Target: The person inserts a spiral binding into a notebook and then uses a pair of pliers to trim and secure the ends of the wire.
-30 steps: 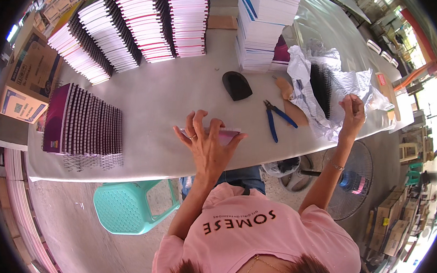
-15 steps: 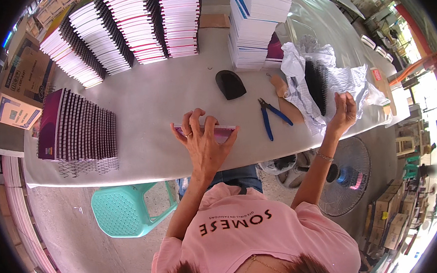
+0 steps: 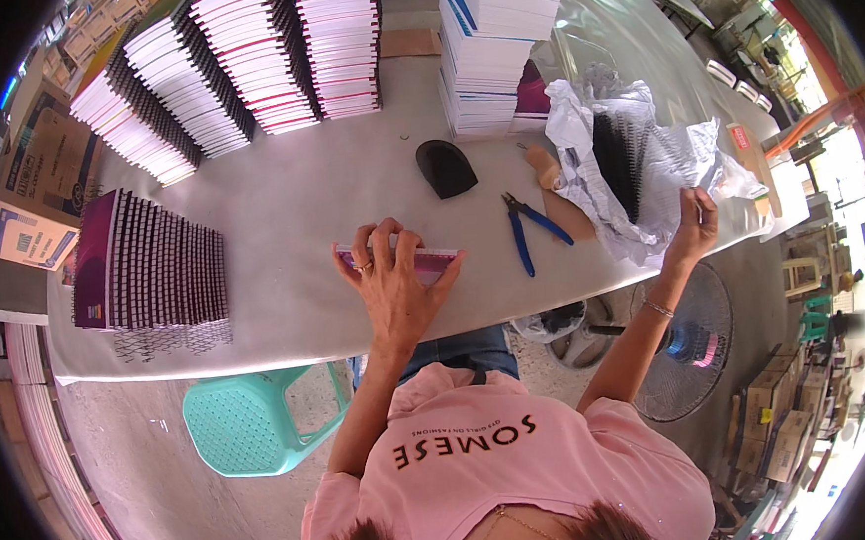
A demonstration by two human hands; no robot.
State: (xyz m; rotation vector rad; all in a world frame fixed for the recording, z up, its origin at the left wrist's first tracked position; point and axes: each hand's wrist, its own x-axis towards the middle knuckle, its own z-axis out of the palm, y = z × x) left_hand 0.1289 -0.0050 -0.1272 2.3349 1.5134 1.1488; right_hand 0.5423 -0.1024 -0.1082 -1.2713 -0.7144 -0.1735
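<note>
My left hand (image 3: 394,287) grips a purple-covered notebook (image 3: 438,263) from above near the table's front edge, fingers over its top edge and thumb at its right end. Most of the notebook is hidden under the hand. To the right, my right hand (image 3: 693,229) is closed in a pinch at the edge of crumpled white paper (image 3: 570,128). What its fingertips hold, if anything, is too small to make out. On that paper lies a bundle of black binding wires (image 3: 620,164). Blue-handled cutters (image 3: 529,232) lie between my hands, and a black rounded piece (image 3: 446,168) is beyond them.
A stack of wire-bound purple notebooks (image 3: 160,262) stands at the left. Tall book stacks (image 3: 340,48) line the far side, with another blue-and-white stack (image 3: 489,64) to their right. Below the table are a green stool (image 3: 239,425) and a fan (image 3: 696,373).
My right hand has shifted slightly to the right along the paper's edge. My left hand keeps its grip on the notebook. The whole view has shifted a little.
</note>
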